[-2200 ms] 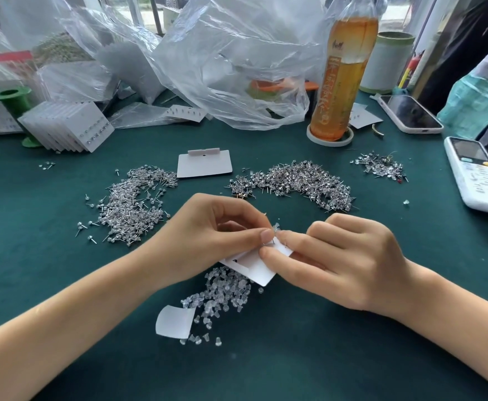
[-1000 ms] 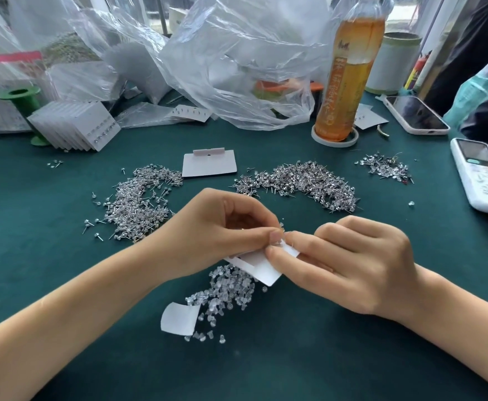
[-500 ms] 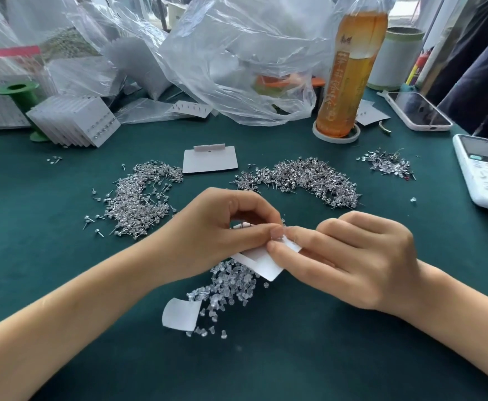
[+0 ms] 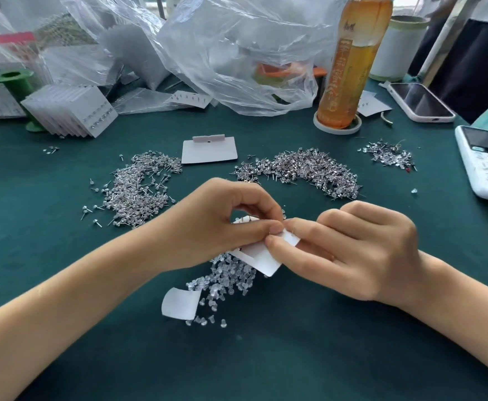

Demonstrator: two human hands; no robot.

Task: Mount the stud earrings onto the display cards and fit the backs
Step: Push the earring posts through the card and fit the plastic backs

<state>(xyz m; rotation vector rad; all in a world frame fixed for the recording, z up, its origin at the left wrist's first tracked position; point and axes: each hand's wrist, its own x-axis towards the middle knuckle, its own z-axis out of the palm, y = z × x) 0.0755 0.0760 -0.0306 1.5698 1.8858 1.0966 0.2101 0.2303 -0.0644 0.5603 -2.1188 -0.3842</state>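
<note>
Both hands meet over the green table (image 4: 63, 285), sharing one white display card (image 4: 261, 254) — the left hand (image 4: 222, 227) pinches its upper edge between curled thumb and forefinger, and the right hand (image 4: 361, 250) grips its right side with fingers curled round it. Just beneath the card lies a heap of clear backs (image 4: 225, 277) beside a loose white card (image 4: 180, 303). Farther off, two piles of stud earrings (image 4: 141, 189) (image 4: 303, 170) flank a blank card (image 4: 209, 150).

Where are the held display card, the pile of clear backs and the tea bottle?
held display card (image 4: 261, 257): head view, lower white face.
pile of clear backs (image 4: 225, 277): head view, heap's middle.
tea bottle (image 4: 350, 62): head view, orange body.
</note>
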